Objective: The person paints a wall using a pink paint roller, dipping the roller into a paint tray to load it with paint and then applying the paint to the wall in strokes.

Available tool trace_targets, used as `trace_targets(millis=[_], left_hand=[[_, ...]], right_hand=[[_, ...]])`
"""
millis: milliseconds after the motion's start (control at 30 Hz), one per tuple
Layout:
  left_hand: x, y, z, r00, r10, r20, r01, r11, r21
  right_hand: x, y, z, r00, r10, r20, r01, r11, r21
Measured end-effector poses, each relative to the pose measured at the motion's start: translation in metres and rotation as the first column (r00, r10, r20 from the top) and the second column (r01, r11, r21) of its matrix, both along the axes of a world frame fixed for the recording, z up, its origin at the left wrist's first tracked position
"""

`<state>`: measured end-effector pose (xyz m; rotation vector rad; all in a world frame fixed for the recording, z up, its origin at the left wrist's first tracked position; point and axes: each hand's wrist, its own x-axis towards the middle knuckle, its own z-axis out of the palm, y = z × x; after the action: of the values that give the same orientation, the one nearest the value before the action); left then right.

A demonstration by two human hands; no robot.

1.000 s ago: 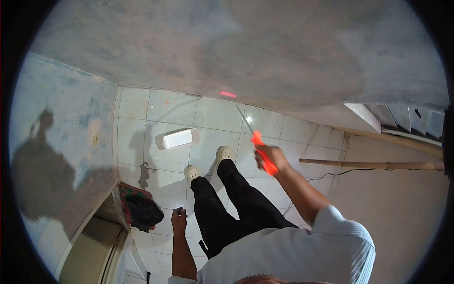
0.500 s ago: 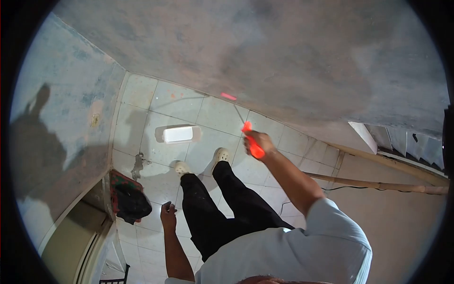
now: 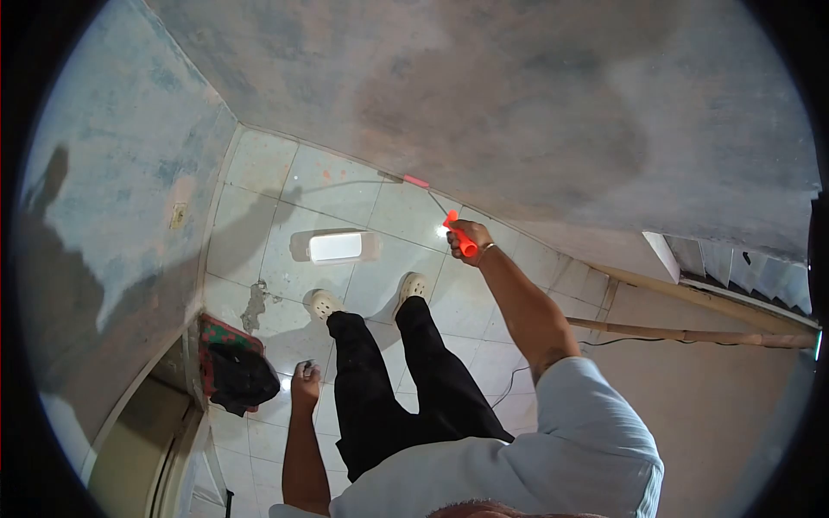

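Observation:
My right hand [image 3: 472,241] is wrapped around the orange handle of a small paint roller [image 3: 465,243]. Its thin metal rod runs forward to a narrow pink roller head [image 3: 415,180], which overlaps the foot of the grey patchy wall [image 3: 518,112] in this view. My left hand [image 3: 306,377] hangs low beside my leg, its fingers loosely bent and slightly apart. It is nearest to a black cloth or bag [image 3: 242,377]. A white tray [image 3: 336,247] rests on the tiled floor ahead of my feet.
A second wall [image 3: 112,173] with a socket [image 3: 178,216] meets the first in a corner at left. The black bundle lies on a red and green crate or mat [image 3: 207,332] by a doorway. On the right are a bamboo pole [image 3: 691,336], a cable and a louvred opening [image 3: 738,272].
The roller head has shifted slightly down in view, and my right hand has moved up a little, with the arm straighter. My left hand's fingers are more curled.

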<state>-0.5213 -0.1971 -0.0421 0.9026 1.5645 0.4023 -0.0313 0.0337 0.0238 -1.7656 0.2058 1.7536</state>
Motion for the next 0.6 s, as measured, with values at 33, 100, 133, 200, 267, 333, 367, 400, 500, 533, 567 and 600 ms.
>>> trace_targets(millis=[33,100,133,200,267,333,367,400,500,533,567,600], left_hand=[[-0.013,0.008,0.004,1.0,0.0,0.022,0.001,1.0,-0.007],[-0.045,0.015,0.01,0.997,-0.047,-0.067,0.041,0.995,-0.087],[-0.06,0.013,0.003,0.994,0.013,-0.11,-0.03,0.988,-0.15],[-0.082,0.015,0.007,0.985,0.068,-0.157,-0.099,0.974,-0.201],[-0.095,0.016,0.021,0.964,0.101,-0.244,-0.195,0.896,-0.398],[-0.115,-0.002,0.004,0.967,0.096,-0.236,-0.188,0.892,-0.411],[-0.122,-0.01,-0.008,0.968,0.097,-0.233,-0.19,0.888,-0.419],[-0.123,-0.012,-0.014,0.973,0.069,-0.222,-0.159,0.893,-0.421],[-0.113,-0.012,-0.04,0.979,0.062,-0.195,-0.134,0.916,-0.379],[-0.096,0.004,-0.021,0.982,0.115,-0.152,-0.169,0.893,-0.417],[-0.086,0.007,-0.023,0.979,0.129,-0.156,-0.184,0.889,-0.419],[-0.082,0.008,-0.024,0.99,0.08,-0.113,-0.112,0.944,-0.31]], right_hand=[[-0.002,0.0,0.007,1.0,-0.009,0.004,0.009,1.0,-0.003],[-0.018,-0.014,0.051,0.993,-0.096,-0.072,0.1,0.994,0.053],[-0.015,-0.03,0.089,0.989,-0.111,-0.098,0.119,0.989,0.082],[-0.02,-0.057,0.204,0.993,-0.091,0.074,0.09,0.996,0.017],[-0.021,-0.089,0.312,0.978,-0.164,0.13,0.161,0.987,0.029],[-0.027,-0.114,0.383,0.974,-0.164,0.158,0.156,0.986,0.064],[-0.031,-0.118,0.398,0.965,-0.173,0.2,0.166,0.985,0.05],[-0.034,-0.115,0.395,0.963,-0.18,0.201,0.172,0.984,0.054],[-0.035,-0.086,0.335,0.982,-0.146,0.12,0.142,0.989,0.043],[-0.033,-0.067,0.286,0.966,-0.185,0.18,0.188,0.982,-0.002],[-0.025,-0.05,0.236,0.989,-0.065,0.131,0.066,0.998,0.0],[-0.013,-0.037,0.17,0.998,-0.056,0.018,0.055,0.998,0.043]])
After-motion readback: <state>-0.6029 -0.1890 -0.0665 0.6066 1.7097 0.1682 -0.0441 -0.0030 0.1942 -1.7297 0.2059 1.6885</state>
